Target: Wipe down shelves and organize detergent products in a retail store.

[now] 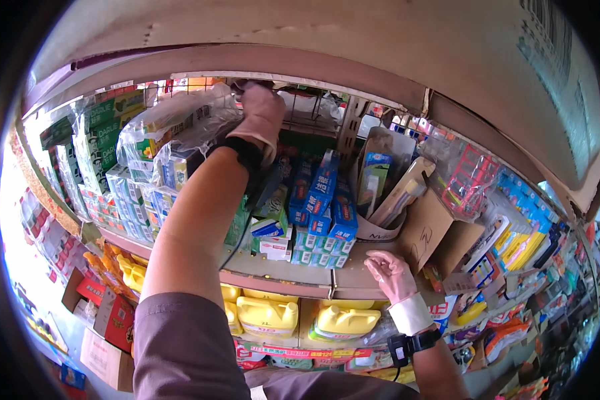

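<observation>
My left hand (261,110), in a pale pink glove, reaches up to the back of the shelf beside a clear plastic bag (203,113) of boxed goods. Its fingertips are hidden at a dark patch by the wire back, so whether they grip anything does not show. Lower down, my right hand (392,275), gloved too, is at the shelf's front edge with loosely bent fingers apart and nothing in them. Blue toothpaste boxes (323,183) lie stacked between the hands, over smaller teal-and-white boxes (317,250). An open white carton (377,227) holds slim packs near my right hand.
A brown cardboard flap (433,230) sticks out right of my right hand. Overhead hangs a large carton (353,40) above the upper shelf edge (300,63). Green boxes (103,143) stand at left. Yellow jugs (267,315) fill the shelf below. A red cardboard box (113,317) is lower left.
</observation>
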`<act>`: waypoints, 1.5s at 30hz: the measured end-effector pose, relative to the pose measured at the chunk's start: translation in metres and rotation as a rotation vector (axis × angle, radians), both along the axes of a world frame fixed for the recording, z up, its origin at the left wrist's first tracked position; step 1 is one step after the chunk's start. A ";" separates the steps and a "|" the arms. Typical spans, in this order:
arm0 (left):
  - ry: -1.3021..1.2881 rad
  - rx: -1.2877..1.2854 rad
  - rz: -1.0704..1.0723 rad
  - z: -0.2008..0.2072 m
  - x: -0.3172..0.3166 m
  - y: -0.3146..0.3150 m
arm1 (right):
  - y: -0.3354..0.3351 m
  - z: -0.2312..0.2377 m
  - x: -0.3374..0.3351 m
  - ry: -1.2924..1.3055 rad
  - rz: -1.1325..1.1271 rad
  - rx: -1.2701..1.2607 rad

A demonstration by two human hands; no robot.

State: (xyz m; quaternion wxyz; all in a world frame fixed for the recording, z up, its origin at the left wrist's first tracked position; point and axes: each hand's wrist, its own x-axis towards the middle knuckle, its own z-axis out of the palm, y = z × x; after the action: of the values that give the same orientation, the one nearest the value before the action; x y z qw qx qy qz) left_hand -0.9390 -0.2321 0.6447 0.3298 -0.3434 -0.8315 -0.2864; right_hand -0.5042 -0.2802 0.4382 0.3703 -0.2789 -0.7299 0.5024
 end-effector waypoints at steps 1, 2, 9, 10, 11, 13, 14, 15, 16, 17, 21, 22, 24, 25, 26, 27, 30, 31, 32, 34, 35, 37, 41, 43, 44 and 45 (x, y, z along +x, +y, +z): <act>0.089 -0.082 0.088 -0.001 0.002 0.000 | 0.003 -0.004 0.000 -0.020 -0.026 0.000; 0.198 -0.157 0.194 0.008 0.007 -0.006 | 0.003 -0.003 0.002 -0.046 -0.026 0.044; 0.326 -0.432 -0.025 0.008 0.050 -0.035 | 0.002 0.000 -0.002 -0.042 -0.018 0.120; 0.330 -0.440 -0.034 0.006 0.058 -0.039 | 0.001 0.002 -0.002 -0.066 -0.026 0.151; 0.253 -0.404 -0.069 0.005 0.061 -0.046 | -0.002 0.004 -0.004 -0.099 -0.028 0.157; 0.104 -0.306 -0.227 0.007 0.087 -0.056 | 0.001 0.006 0.001 -0.145 -0.080 0.265; 0.113 -0.309 -0.223 0.005 0.084 -0.057 | 0.000 0.006 -0.001 -0.186 -0.094 0.379; 0.112 -0.332 -0.354 0.003 0.081 -0.059 | 0.006 -0.004 -0.002 -0.203 -0.067 0.398; 0.112 -0.355 -0.485 0.002 0.078 -0.059 | 0.008 -0.007 -0.003 -0.193 -0.067 0.399; 0.178 -0.456 -0.462 0.006 0.110 -0.054 | 0.017 -0.009 0.004 -0.191 -0.107 0.417; -0.296 -0.336 -0.453 0.005 0.122 -0.045 | 0.001 -0.001 -0.002 -0.173 -0.086 0.370; -0.125 -0.429 -0.607 0.007 0.117 -0.049 | 0.005 -0.005 -0.001 -0.171 -0.097 0.367; 0.067 -0.518 -0.773 0.004 0.108 -0.050 | 0.013 -0.013 0.002 0.071 -0.074 0.153; 0.233 -0.349 -0.839 -0.007 0.096 -0.044 | 0.015 -0.014 0.005 0.078 -0.084 0.155; 0.390 -0.187 -0.885 -0.017 0.078 -0.044 | 0.014 -0.016 0.002 0.076 -0.051 0.110; 0.522 -0.218 -0.899 -0.014 0.068 -0.043 | 0.015 -0.015 0.005 0.075 -0.036 0.073; 0.083 -0.283 -1.036 -0.021 0.032 -0.047 | -0.003 -0.003 -0.007 -0.195 -0.029 0.273; 0.021 -0.194 -1.049 -0.028 0.017 -0.058 | -0.006 -0.007 -0.015 -0.187 -0.008 0.261; 0.026 -0.200 -1.064 -0.025 0.024 -0.058 | -0.002 -0.010 -0.013 -0.127 -0.020 0.251; 0.285 -0.086 -0.999 -0.011 0.060 -0.069 | 0.016 -0.015 0.000 -0.057 -0.074 0.244; 0.407 -0.030 -0.952 -0.006 0.077 -0.085 | 0.025 -0.021 0.003 0.106 -0.011 0.035; 0.645 0.078 -0.818 0.003 0.104 -0.132 | 0.017 -0.013 0.001 -0.063 -0.066 0.227; 0.356 -0.014 -0.788 0.010 0.156 -0.194 | 0.015 -0.015 -0.004 0.014 -0.039 0.114; -0.167 0.005 -0.941 0.004 0.167 -0.213 | 0.004 -0.004 -0.001 -0.042 -0.142 0.359; -0.165 -0.007 -0.917 -0.004 0.173 -0.224 | 0.000 -0.003 -0.008 -0.031 -0.121 0.348; -0.730 0.321 -1.272 -0.013 0.184 -0.227 | 0.000 -0.002 -0.007 -0.079 -0.116 0.365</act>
State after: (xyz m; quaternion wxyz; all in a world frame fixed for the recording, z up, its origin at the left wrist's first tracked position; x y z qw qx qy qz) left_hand -0.7549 -0.4588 0.6321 -0.1500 -0.5885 -0.4774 -0.6350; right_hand -0.5117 -0.2807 0.4362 0.4141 -0.2682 -0.8055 0.3282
